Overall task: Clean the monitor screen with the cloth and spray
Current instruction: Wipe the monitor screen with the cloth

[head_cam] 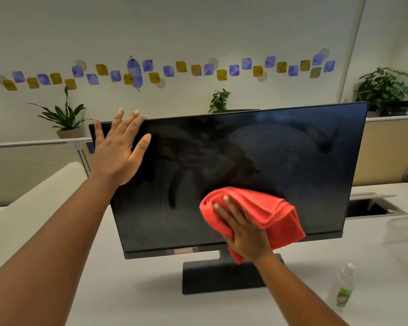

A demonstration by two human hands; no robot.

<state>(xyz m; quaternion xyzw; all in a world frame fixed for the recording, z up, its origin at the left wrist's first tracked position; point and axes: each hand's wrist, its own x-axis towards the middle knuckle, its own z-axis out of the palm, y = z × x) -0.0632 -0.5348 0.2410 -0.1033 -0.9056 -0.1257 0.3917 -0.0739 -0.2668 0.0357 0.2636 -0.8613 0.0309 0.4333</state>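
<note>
Head view: one monitor [257, 161], one cloth [269, 212], one spray bottle [343, 288].

The left hand [118, 149] covers the monitor's [257, 161] upper corner; the cloth [269, 212] under the right hand [243, 234] hides a lower patch of screen and part of the stand. Right of that hand, the spray bottle [343, 288] is blurred, its label unreadable. Both forearms are cut off by the bottom edge.

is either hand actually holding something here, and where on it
The right hand presses the bunched red cloth flat against the lower screen, fingers spread over its left part. The left hand grips nothing; it rests open at the monitor's top left corner.
</note>
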